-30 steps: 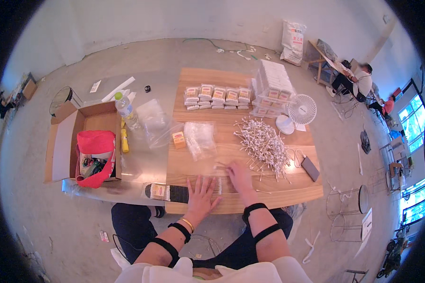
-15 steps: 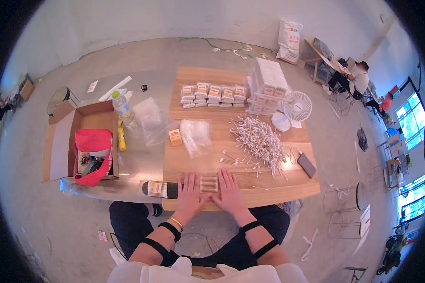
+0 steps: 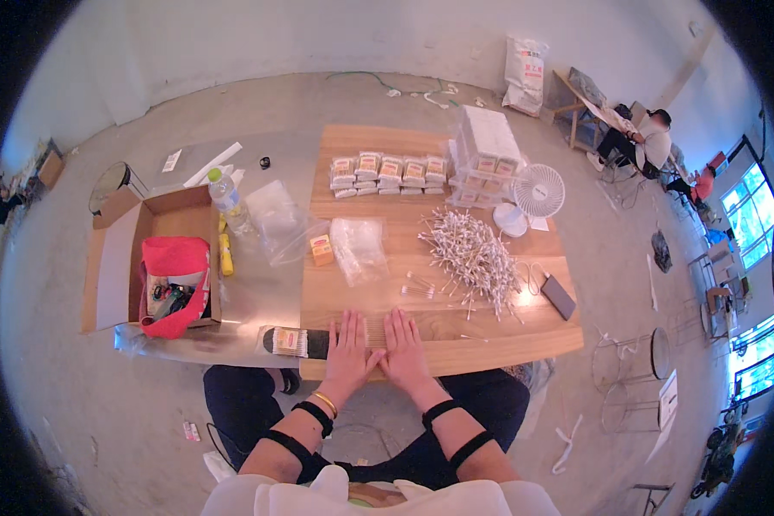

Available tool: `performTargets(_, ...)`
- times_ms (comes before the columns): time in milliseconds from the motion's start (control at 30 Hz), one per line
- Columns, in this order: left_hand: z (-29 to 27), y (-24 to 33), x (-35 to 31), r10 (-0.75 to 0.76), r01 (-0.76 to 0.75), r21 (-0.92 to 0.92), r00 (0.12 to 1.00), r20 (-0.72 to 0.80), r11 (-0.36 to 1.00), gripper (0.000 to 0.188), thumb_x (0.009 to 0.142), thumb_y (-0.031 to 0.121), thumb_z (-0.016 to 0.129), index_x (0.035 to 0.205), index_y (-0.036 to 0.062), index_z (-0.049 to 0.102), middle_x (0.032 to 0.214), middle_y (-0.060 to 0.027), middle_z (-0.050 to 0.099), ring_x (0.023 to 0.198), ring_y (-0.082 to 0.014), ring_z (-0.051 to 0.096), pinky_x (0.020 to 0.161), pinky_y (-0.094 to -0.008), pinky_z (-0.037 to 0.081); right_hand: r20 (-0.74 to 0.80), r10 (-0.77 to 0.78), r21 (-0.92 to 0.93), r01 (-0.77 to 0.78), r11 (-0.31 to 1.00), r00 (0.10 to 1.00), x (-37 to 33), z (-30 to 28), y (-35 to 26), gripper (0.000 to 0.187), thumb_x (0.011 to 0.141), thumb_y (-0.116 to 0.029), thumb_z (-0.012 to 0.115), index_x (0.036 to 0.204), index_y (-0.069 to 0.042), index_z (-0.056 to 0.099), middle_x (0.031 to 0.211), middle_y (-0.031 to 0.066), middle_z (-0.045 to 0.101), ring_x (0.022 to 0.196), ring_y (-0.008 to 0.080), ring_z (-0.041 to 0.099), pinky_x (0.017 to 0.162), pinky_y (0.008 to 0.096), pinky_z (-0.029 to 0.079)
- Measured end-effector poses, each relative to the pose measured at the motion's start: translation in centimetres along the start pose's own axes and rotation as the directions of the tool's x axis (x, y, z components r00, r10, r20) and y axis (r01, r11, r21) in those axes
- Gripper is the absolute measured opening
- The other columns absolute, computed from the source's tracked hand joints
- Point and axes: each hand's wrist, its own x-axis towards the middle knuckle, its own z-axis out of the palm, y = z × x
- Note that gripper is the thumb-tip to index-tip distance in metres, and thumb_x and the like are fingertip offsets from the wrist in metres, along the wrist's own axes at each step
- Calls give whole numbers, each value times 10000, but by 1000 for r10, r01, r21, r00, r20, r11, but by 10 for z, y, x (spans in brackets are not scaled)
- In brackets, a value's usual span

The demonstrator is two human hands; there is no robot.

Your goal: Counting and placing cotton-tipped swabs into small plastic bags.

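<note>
1. Right hand (image 3: 406, 353) shifted left since the previous frame, toward the left hand (image 3: 346, 357); gap between them now narrower
2. Both hands palms down and flat, fingers straight and pointing away from the wearer, neither curled round anything
3. Row of swabs (image 3: 375, 330) on the wooden table (image 3: 525, 334), near its front edge, bordered by a hand at either side; cannot tell how firmly they press
4. Dark pad (image 3: 316, 344) just left of the left hand; packet (image 3: 290, 342) lying on it
5. Few loose swabs (image 3: 418, 291) beyond the right hand; large pile (image 3: 466, 254) past these, to the right
6. Power bank (image 3: 559, 300), dark, right of the pile
7. Clear bags (image 3: 358, 249) farther out than the left hand; small orange box (image 3: 321, 249) at their left
8. Open carton (image 3: 110, 275) well to the left, red bag (image 3: 176, 256) inside; bottle (image 3: 225, 198) and yellow roll (image 3: 225, 255) along its right side
9. White fan (image 3: 538, 190) beyond the pile, near a clear bin (image 3: 473, 196) with packs; stacked packets (image 3: 390, 170) left of the bin
10. White sack (image 3: 525, 77) by the far wall; seated person (image 3: 658, 144) to its right
</note>
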Motion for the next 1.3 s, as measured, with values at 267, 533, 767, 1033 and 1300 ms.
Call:
performTargets(267,-7,-4,-11,34,-38,-101,999,-42,994,837,1005,525,527,1568,-59,319,1651,-231,292,1576,-355,199,1278,-576,94,-19,-3,32,4,999,1000,0,2,1,896,934,-407,627,1604,45,239,1681,261,219,1580,395,183,1285,514,149)
performTargets(533,-8,10,0,-63,62,75,998,3,995,709,1014,551,493,1605,178,377,1679,-237,223,1555,-486,152,1223,-678,93,9,2,-65,-2,998,1000,1,2,3,898,942,-452,603,1602,42,247,1665,253,259,1574,384,196,1291,512,148)
performTargets(767,-3,7,-2,-39,41,40,998,-47,998,712,1000,602,490,1583,197,433,1681,-235,228,1564,-489,118,1212,-713,45,-35,281,-4,-282,960,959,-5,-20,25,1074,863,-611,691,1583,63,264,1651,292,253,1557,449,194,1278,540,155)
performTargets(1033,-8,4,-2,-73,73,14,997,12,997,860,1010,594,457,1621,14,281,1695,-232,193,1586,-420,119,1254,-631,42,-51,40,88,-35,996,998,-15,-7,17,1071,894,-658,625,1601,54,248,1663,283,244,1573,403,197,1275,540,166)
performTargets(1300,-5,-2,-2,-21,17,66,998,59,998,939,1011,596,446,1597,-98,208,1699,-241,178,1606,-348,96,1271,-596,27,2,-19,-91,19,996,1000,0,11,2,937,935,-519,583,1604,42,244,1678,244,239,1586,381,163,1295,513,123)
